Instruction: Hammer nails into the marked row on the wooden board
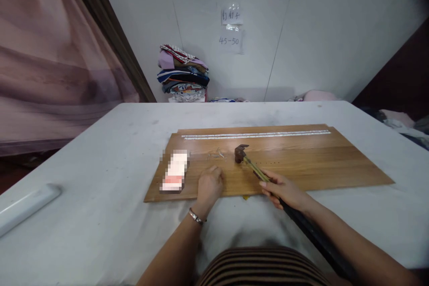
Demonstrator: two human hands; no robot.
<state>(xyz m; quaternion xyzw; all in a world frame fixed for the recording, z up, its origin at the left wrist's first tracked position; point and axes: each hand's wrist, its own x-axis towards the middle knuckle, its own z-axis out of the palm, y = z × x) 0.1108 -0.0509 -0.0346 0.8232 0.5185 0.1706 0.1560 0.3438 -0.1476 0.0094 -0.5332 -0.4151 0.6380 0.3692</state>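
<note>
A claw hammer (pixel 248 161) with a rusty head and a long dark handle is in my right hand (pixel 283 190). Its head is at the wooden board (pixel 311 156), near a row of small dark dots running to the right. My left hand (pixel 210 183) rests on the board's near part, left of the hammer head, fingers curled closed. Whatever they may hold is hidden. Just beyond that hand lie several loose nails (pixel 218 154). One thin nail (pixel 226 159) seems to stand upright between the loose nails and the hammer head.
Two white measuring strips (pixel 254 135) run along the board's far edge. A pixelated, phone-like object (pixel 174 172) lies on its left end. The board is on a white-covered table (pixel 100 165), with a white rounded bar (pixel 28 205) at left. Folded clothes (pixel 183 73) are stacked behind.
</note>
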